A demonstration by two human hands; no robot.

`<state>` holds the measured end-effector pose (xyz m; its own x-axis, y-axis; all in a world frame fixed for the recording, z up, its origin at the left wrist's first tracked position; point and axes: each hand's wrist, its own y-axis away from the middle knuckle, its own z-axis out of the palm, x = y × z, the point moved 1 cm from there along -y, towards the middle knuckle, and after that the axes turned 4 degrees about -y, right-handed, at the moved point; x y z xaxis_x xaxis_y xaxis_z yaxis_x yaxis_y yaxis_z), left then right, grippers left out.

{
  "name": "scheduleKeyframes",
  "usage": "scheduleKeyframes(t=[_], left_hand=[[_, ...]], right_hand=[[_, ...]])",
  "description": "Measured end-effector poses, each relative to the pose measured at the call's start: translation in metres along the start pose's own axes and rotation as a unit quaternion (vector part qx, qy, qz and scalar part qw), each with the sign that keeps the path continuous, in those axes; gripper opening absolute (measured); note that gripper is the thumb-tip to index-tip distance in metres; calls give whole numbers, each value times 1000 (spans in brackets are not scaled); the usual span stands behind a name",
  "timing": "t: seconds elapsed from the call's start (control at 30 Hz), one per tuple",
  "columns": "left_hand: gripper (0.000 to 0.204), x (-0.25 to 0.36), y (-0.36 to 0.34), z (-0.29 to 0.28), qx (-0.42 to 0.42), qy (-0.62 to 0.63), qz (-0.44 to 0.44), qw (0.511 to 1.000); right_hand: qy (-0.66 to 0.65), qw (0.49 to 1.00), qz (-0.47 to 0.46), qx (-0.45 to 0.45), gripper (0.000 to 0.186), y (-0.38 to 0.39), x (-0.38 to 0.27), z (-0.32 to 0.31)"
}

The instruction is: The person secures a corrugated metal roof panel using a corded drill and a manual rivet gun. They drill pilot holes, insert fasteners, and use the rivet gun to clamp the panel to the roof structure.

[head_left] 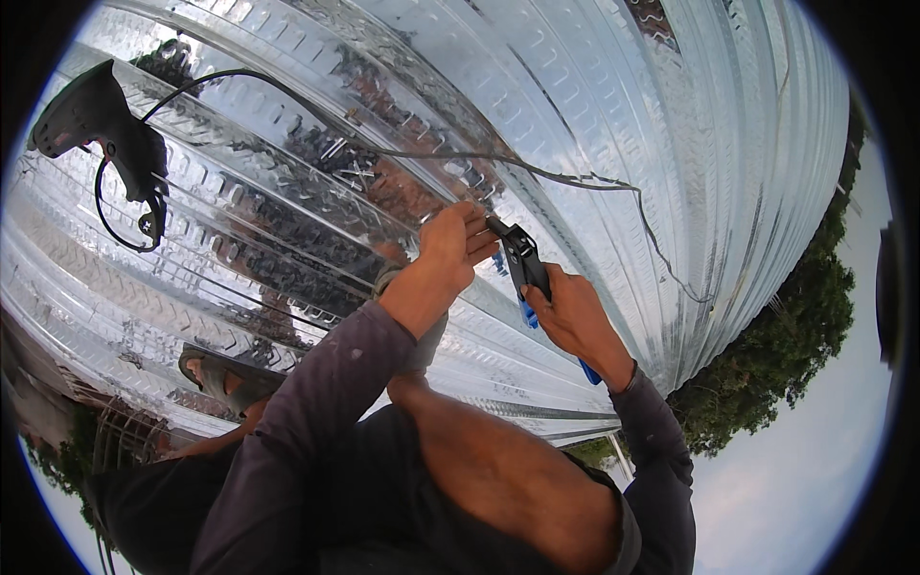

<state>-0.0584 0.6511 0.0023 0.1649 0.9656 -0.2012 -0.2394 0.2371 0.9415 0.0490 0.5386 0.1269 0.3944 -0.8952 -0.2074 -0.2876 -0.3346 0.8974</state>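
Note:
My right hand (575, 316) is wrapped round a hand riveter (520, 251) with a black head and blue on its handles. The tool slants, its head pointing up and left toward my other hand. My left hand (446, 251) is beside that head, low over the metal sheet, with its fingers drawn together. Whatever its fingertips hold, if anything, is too small and hidden to make out. Both hands work above the shiny ribbed metal roofing (565, 115), in front of my bent knee.
A black corded power drill (105, 129) lies on the ribs at far left. Its dark cable (441, 154) snakes across the sheets to the right. My sandalled foot (225, 379) rests on the metal. Trees (767, 369) and sky show past the roof's right edge.

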Motion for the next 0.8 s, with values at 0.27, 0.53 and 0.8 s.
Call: scheduleKeyframes(t=[0.27, 0.53, 0.8], left_hand=[[21, 0, -8, -1, 12, 40, -3, 999], [21, -1, -7, 1, 30, 54, -1, 998], [56, -90, 7, -20, 10, -38, -46, 998]], right_hand=[[-7, 1000, -2, -10, 28, -10, -16, 0], [12, 1000, 3, -2, 32, -13, -25, 2], [17, 999, 32, -23, 35, -38, -37, 5]])
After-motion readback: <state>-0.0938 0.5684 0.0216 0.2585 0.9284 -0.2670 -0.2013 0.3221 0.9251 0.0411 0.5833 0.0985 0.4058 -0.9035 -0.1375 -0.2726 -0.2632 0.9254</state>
